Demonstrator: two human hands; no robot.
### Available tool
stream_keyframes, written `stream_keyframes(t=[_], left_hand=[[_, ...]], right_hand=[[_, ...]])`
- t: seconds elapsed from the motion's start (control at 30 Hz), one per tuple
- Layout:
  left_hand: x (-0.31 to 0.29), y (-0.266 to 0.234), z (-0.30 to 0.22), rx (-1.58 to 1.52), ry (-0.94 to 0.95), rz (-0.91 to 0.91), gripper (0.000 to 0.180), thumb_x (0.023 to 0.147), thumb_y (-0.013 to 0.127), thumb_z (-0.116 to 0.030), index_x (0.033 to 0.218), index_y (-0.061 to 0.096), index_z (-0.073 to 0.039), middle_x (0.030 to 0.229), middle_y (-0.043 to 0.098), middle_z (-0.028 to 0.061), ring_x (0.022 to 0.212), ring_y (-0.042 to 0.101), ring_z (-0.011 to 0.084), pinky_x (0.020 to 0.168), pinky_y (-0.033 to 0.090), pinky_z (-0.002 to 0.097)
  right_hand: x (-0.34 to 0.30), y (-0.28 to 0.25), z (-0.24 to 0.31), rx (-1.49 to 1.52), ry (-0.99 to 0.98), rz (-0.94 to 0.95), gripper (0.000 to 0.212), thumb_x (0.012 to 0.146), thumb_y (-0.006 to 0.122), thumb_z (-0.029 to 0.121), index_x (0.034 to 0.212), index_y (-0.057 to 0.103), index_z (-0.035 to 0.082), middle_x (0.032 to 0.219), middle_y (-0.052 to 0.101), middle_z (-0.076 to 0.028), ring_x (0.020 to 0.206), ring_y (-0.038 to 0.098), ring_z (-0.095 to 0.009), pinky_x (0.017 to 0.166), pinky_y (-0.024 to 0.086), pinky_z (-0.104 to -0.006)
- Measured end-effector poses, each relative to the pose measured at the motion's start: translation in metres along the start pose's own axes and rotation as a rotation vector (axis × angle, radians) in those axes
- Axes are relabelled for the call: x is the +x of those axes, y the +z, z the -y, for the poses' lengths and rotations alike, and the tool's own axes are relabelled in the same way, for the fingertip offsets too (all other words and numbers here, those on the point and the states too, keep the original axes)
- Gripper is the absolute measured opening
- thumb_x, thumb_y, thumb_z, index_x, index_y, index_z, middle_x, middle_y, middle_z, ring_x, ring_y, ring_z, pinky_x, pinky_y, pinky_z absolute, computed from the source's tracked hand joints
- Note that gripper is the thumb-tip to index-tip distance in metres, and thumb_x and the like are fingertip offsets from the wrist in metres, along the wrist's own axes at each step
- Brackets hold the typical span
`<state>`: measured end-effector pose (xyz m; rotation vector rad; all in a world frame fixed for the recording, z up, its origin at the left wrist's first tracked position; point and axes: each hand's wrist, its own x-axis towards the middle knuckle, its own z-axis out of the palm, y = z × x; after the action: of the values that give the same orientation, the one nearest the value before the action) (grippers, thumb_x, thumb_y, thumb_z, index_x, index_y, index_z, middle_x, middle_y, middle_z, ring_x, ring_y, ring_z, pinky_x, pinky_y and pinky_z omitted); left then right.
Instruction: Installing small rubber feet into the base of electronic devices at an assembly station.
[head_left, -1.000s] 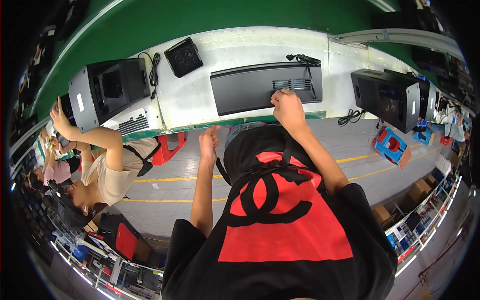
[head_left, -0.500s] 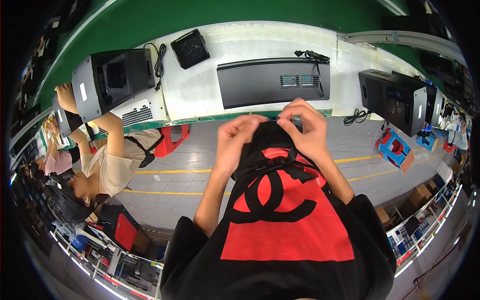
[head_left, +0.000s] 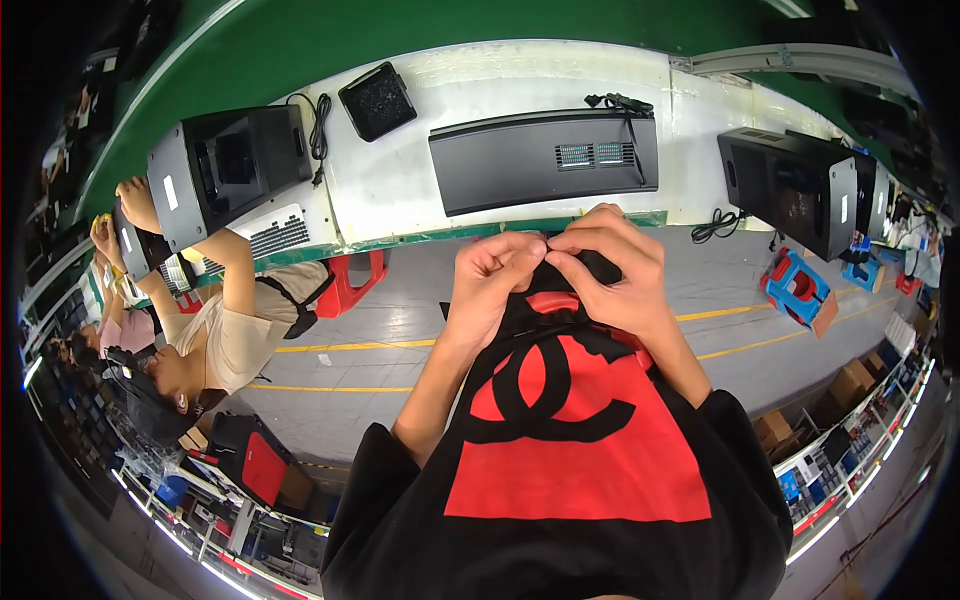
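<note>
My left hand (head_left: 496, 285) and my right hand (head_left: 622, 270) meet in front of my body, just short of the bench's near edge. Thumb and forefinger of each are pinched, with the fingertips almost touching. Something small and dark seems to sit between them, too small to make out. Beyond my hands a long black computer case (head_left: 500, 168) lies on the white bench (head_left: 390, 190), with two slotted vents toward its right end. A black power cord (head_left: 618, 103) rests at its far right corner, one strand hanging over the case.
Left of the case are a shallow black tray (head_left: 377, 104), a coiled cord (head_left: 320, 130) and a standing black case (head_left: 232, 165). A co-worker (head_left: 235, 335) reaches behind it. More black cases (head_left: 785, 190) stand at right, above a blue and red stool (head_left: 798, 287).
My fingertips have drawn closer together, and both hands have come slightly nearer to me. The view has shifted a little. The co-worker's hands remain by the case at left.
</note>
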<state>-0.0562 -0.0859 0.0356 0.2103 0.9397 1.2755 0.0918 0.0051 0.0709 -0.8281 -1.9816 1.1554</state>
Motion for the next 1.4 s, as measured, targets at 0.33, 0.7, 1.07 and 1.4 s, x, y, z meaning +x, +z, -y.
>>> stream_keyframes(t=[0.33,0.7,1.07,1.4], left_hand=[[0.027,-0.069,0.057,0.306,-0.137,-0.359,0.03,0.096,0.05,-0.021,0.09,0.07,0.001,0.055,0.032,-0.0105,0.05,0.026,0.0007,0.047,0.019,0.0224],[0.017,-0.122,0.077,0.229,-0.133,-0.547,0.031,0.096,0.05,-0.021,0.092,0.066,0.006,0.054,0.027,-0.0107,0.047,0.021,0.0009,0.045,0.016,0.0223],[0.014,-0.162,0.08,0.187,-0.169,-0.64,0.03,0.094,0.053,-0.022,0.096,0.065,0.006,0.057,0.024,-0.0097,0.046,0.02,0.0028,0.045,0.016,0.0231],[0.054,-0.197,0.058,0.23,-0.08,-0.69,0.031,0.094,0.051,-0.022,0.096,0.067,0.005,0.056,0.025,-0.0083,0.047,0.022,0.0033,0.044,0.017,0.0226]], right_hand=[[-0.042,0.009,-0.134,-0.434,0.071,0.032,0.009,0.073,0.066,-0.003,0.078,0.06,0.002,0.077,0.058,-0.007,0.073,0.056,-0.026,0.07,0.043,-0.0347],[-0.038,0.028,-0.161,-0.476,-0.1,0.171,0.007,0.078,0.062,0.002,0.081,0.056,0.003,0.081,0.056,-0.011,0.081,0.055,-0.031,0.076,0.043,-0.0392],[-0.008,0.056,-0.135,-0.771,0.611,0.25,0.017,0.065,0.065,-0.003,0.078,0.058,0.004,0.087,0.062,-0.013,0.088,0.06,-0.034,0.076,0.044,-0.0438],[0.006,0.05,-0.147,-0.708,0.734,0.168,0.027,0.057,0.063,-0.003,0.083,0.056,0.002,0.091,0.06,-0.016,0.086,0.06,-0.037,0.072,0.049,-0.0442]])
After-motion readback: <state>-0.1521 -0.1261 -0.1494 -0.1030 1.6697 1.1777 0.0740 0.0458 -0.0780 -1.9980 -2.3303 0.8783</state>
